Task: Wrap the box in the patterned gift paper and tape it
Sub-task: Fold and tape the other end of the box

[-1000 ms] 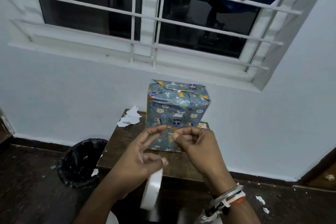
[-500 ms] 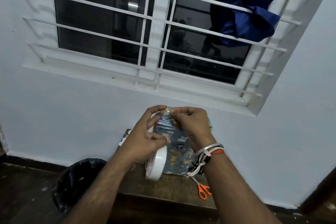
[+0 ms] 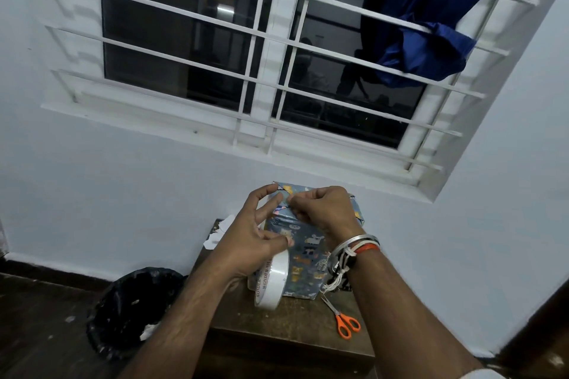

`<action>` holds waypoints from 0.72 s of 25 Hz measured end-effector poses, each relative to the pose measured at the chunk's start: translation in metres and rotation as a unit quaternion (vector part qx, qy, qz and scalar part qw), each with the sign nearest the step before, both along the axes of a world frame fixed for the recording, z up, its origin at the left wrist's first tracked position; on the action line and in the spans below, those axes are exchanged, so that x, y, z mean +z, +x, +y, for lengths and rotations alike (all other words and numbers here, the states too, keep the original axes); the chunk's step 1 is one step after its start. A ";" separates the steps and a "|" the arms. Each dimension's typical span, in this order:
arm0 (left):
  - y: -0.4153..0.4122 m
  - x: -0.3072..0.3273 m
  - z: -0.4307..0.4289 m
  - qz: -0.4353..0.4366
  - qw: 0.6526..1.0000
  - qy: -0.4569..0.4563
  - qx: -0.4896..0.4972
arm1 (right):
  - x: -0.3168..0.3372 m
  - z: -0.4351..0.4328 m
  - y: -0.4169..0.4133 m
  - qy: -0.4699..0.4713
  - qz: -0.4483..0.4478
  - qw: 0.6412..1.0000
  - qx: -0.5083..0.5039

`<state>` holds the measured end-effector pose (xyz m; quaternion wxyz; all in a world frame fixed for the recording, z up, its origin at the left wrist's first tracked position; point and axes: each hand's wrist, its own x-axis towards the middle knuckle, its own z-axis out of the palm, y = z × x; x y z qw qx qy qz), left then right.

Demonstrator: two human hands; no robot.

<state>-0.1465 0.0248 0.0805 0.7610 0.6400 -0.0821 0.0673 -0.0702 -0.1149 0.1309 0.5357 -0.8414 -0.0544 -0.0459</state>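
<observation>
The box (image 3: 303,258), wrapped in blue paper with small animal prints, stands upright on a small dark wooden table (image 3: 295,326). A white tape roll (image 3: 272,281) hangs from my left hand (image 3: 255,237), whose thumb and lower fingers grip it while the index finger reaches to the box's top front edge. My right hand (image 3: 323,209) has its fingers curled on the folded paper at the top of the box, right beside the left index finger. Whether a tape strip runs between the hands is too small to see.
Orange-handled scissors (image 3: 345,318) lie on the table to the right of the box. Torn white paper scraps (image 3: 220,234) sit at the table's back left. A black bin (image 3: 135,308) stands on the floor to the left. Wall and barred window are close behind.
Both hands have risen from in front of the box's lower half to its top edge, the tape roll going with the left hand. The camera tilted upward.
</observation>
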 end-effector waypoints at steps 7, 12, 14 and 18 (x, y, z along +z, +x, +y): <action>-0.007 0.001 -0.002 0.009 1.000 -0.024 -0.002 | 0.021 0.003 -0.006 -0.158 -0.002 0.987 0.004; -0.010 0.003 -0.004 0.008 1.000 -0.014 0.013 | 0.018 0.005 -0.003 -0.192 -0.027 0.981 -0.013; -0.009 0.003 -0.004 0.005 1.000 -0.008 0.014 | 0.013 0.003 -0.002 -0.210 -0.029 0.977 -0.020; -0.003 0.000 -0.005 -0.002 1.000 -0.005 0.021 | 0.002 -0.007 0.004 -0.148 -0.017 0.989 -0.002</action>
